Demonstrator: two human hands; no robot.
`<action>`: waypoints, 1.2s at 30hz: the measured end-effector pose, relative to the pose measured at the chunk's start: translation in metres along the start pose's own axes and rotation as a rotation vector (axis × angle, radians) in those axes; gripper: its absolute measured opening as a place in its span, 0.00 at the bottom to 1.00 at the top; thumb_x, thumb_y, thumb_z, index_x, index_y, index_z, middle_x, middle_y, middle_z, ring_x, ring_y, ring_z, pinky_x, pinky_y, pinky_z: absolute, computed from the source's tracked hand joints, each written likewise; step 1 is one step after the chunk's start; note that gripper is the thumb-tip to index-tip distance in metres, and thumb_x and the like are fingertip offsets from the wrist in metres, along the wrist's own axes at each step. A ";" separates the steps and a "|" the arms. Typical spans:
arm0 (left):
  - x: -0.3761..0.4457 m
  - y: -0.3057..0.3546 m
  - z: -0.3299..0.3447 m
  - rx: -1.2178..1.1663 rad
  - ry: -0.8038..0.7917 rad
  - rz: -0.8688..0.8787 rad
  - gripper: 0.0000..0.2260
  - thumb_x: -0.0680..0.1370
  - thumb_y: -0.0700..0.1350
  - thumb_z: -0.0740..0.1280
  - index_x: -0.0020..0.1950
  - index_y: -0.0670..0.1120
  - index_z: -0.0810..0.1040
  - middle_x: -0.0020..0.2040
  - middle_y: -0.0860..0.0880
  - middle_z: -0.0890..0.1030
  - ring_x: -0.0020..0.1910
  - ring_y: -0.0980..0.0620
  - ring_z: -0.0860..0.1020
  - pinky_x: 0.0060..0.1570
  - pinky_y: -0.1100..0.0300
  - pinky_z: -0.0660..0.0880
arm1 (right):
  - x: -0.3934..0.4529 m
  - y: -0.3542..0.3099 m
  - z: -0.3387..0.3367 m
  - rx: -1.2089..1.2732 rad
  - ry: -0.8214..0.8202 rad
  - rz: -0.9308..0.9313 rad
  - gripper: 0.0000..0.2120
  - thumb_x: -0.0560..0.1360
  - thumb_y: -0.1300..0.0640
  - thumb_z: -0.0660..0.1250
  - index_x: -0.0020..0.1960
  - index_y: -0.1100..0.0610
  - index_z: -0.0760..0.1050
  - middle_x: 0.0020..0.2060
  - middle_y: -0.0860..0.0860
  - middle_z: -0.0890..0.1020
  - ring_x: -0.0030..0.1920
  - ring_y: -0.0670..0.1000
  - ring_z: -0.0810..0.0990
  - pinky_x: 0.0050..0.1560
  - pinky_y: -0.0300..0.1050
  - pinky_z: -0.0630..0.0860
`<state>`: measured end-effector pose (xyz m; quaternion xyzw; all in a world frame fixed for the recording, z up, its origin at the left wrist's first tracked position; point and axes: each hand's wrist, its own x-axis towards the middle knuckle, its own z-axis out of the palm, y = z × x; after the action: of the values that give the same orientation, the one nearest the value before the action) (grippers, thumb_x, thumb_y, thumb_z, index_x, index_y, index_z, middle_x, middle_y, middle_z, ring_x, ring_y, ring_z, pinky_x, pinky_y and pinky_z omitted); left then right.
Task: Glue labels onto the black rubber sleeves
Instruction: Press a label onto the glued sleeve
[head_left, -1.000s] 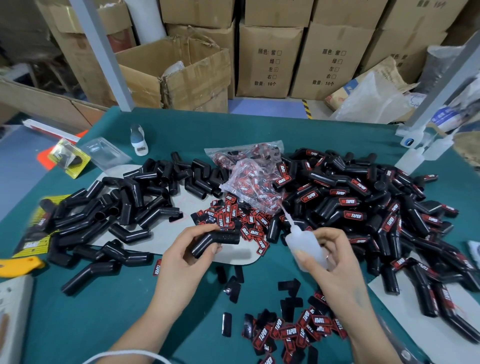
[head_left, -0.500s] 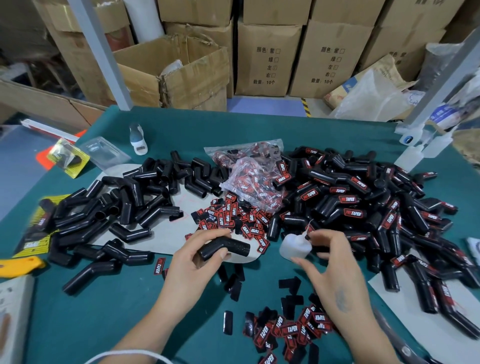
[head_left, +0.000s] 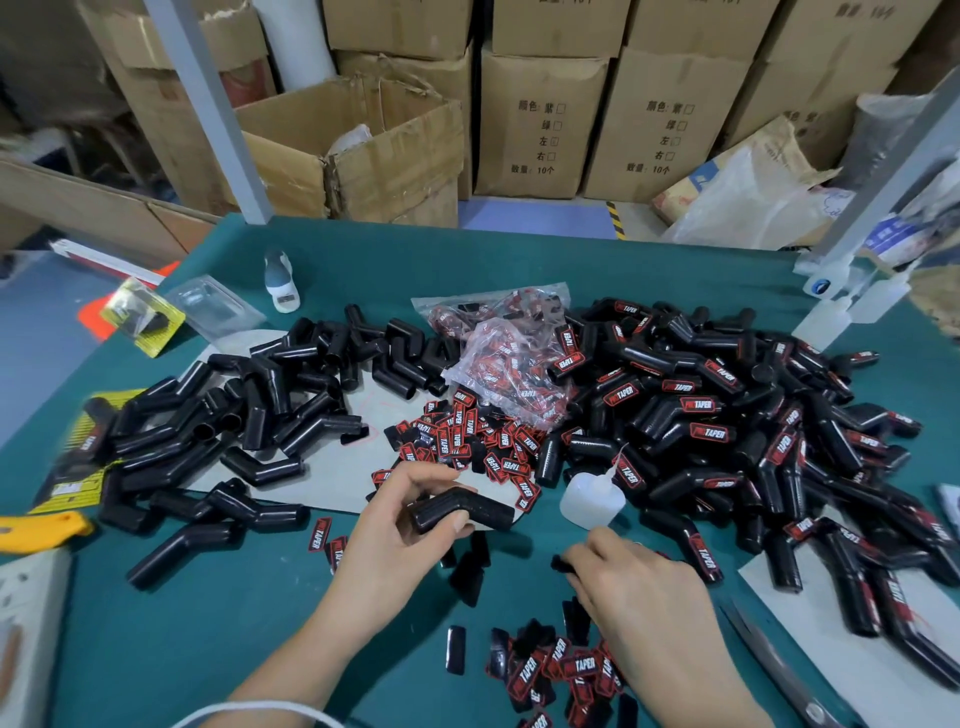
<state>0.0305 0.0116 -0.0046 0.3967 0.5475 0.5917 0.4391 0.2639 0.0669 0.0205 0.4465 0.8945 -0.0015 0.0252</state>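
Head view: our left hand (head_left: 400, 525) grips a bent black sleeve (head_left: 462, 512) w/ thumb and fingers, held just above the green counter (head_left: 208, 623), near centre. Our right hand (head_left: 628, 577), at 5 o'clock from the sleeve, pinches a small dark piece at its fingertips; can't tell if it's a label. Glue bottle (head_left: 592, 501) stands on the counter at 3 o'clock of the sleeve, apart from both hands. Loose labels (head_left: 467, 436) lie at 12, more labels (head_left: 561, 665) at 6. Plain sleeves (head_left: 234, 415) piled at 9–10, labelled sleeves (head_left: 727, 415) at 2–3.
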 end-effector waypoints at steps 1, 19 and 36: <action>0.000 0.000 0.000 0.000 0.003 -0.003 0.15 0.79 0.34 0.72 0.55 0.54 0.81 0.53 0.46 0.84 0.55 0.44 0.84 0.56 0.59 0.81 | 0.001 0.000 0.002 0.015 0.057 0.009 0.20 0.52 0.60 0.89 0.36 0.50 0.80 0.31 0.46 0.76 0.27 0.51 0.78 0.19 0.45 0.71; -0.001 0.005 -0.003 -0.108 -0.072 0.030 0.11 0.81 0.38 0.67 0.60 0.50 0.82 0.60 0.42 0.83 0.58 0.42 0.83 0.55 0.53 0.83 | 0.023 -0.034 -0.040 1.749 0.232 0.066 0.06 0.73 0.55 0.78 0.49 0.49 0.85 0.43 0.55 0.86 0.44 0.54 0.87 0.38 0.43 0.83; -0.007 0.013 0.000 -0.062 0.009 0.078 0.10 0.78 0.37 0.70 0.58 0.42 0.80 0.57 0.46 0.84 0.57 0.48 0.84 0.55 0.58 0.82 | 0.016 -0.043 -0.024 1.617 0.402 0.106 0.05 0.75 0.60 0.73 0.44 0.50 0.83 0.50 0.52 0.85 0.50 0.51 0.85 0.41 0.42 0.81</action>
<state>0.0316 0.0048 0.0079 0.4011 0.5150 0.6268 0.4254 0.2189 0.0547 0.0424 0.3603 0.5827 -0.5623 -0.4631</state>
